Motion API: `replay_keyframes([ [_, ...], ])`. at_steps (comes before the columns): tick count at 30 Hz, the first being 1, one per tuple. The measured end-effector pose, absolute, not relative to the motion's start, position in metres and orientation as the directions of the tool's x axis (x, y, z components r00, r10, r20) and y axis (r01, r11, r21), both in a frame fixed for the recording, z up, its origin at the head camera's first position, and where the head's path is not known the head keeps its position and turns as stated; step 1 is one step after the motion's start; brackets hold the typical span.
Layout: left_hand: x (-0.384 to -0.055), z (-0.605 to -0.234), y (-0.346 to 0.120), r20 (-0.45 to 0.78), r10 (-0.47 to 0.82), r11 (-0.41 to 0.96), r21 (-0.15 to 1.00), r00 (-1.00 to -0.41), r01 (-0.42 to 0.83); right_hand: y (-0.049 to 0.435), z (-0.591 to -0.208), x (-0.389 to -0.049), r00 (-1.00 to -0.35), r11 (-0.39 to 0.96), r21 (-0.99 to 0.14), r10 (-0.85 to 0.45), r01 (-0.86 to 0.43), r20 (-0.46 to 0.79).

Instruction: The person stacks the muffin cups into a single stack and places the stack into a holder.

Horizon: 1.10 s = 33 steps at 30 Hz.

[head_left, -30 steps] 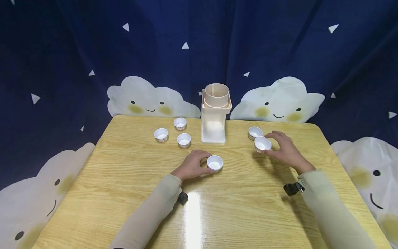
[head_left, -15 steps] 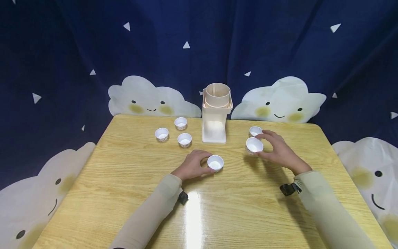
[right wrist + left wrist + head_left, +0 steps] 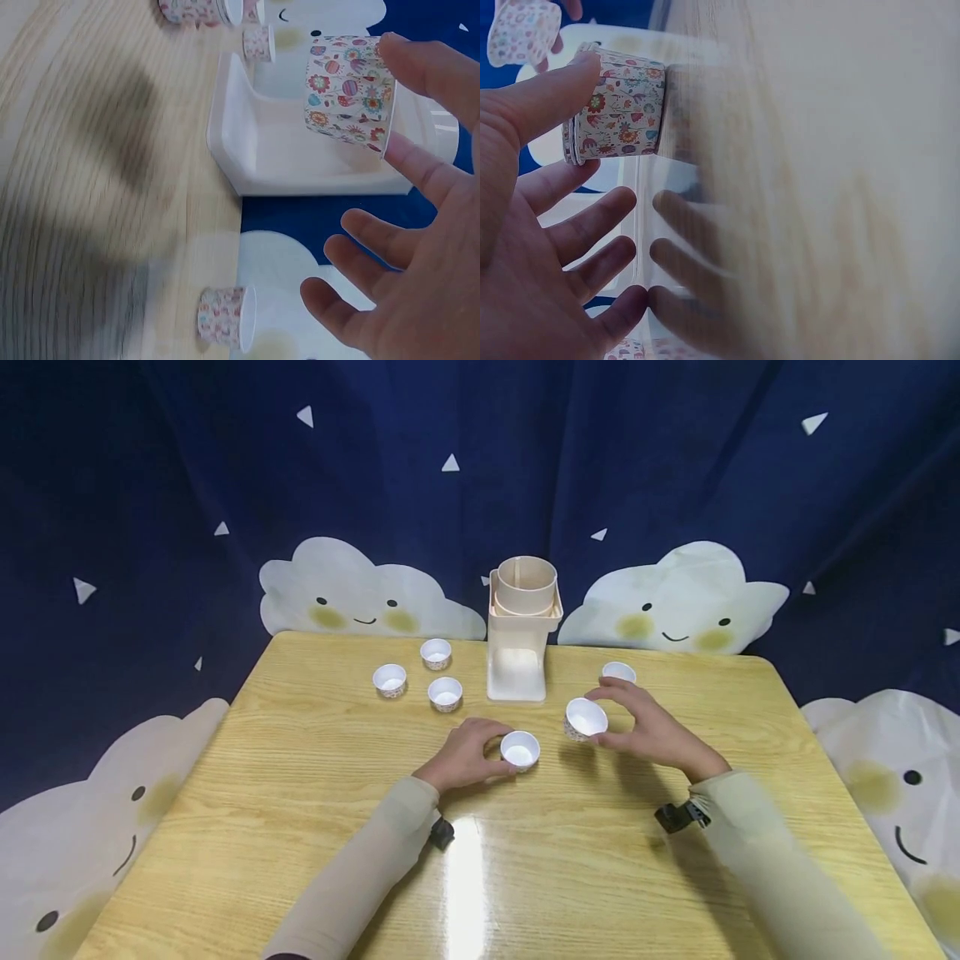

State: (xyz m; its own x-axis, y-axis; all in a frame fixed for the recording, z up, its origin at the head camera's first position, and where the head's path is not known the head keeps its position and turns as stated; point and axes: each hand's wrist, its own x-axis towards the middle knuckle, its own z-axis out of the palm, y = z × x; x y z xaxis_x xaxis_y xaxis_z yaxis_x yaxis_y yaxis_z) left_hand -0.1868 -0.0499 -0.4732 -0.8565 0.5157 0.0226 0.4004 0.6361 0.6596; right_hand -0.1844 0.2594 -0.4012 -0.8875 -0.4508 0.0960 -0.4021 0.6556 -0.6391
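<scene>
My left hand (image 3: 467, 753) pinches a white paper baking cup (image 3: 520, 750) between thumb and index finger, near the middle of the table. In the left wrist view this flower-printed cup (image 3: 626, 105) stands on the table, and its rim shows more than one layer. My right hand (image 3: 651, 728) pinches a second baking cup (image 3: 585, 718) by the rim, slightly tilted, with its shadow on the wood below. The right wrist view shows this cup (image 3: 349, 90) raised above the table, thumb on one side and index finger on the other, other fingers spread.
A cream plastic stand with a cylinder (image 3: 525, 593) on top rises at the table's back middle. Left of it sit three baking cups (image 3: 446, 695). Another baking cup (image 3: 618, 672) stands at the back right, partly behind my right hand. A dark blue curtain (image 3: 480, 410) hangs behind the table.
My right hand has carried its baking cup leftward and slightly nearer, towards the cup at my left hand. The left hand and its cup have stayed in place.
</scene>
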Motion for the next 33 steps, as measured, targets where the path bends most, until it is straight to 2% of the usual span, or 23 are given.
replay_keyframes([
  [17,-0.187,-0.475,-0.051,0.048,0.535,0.620,0.657,-0.844,0.430,0.212,-0.417,-0.179,-0.826,0.620,-0.599,-0.549,-0.506,0.130],
  [33,-0.187,-0.474,-0.051,0.051,0.536,0.624,0.649,-0.843,0.435,0.188,-0.422,-0.177,-0.805,0.608,-0.595,-0.582,-0.526,0.117],
])
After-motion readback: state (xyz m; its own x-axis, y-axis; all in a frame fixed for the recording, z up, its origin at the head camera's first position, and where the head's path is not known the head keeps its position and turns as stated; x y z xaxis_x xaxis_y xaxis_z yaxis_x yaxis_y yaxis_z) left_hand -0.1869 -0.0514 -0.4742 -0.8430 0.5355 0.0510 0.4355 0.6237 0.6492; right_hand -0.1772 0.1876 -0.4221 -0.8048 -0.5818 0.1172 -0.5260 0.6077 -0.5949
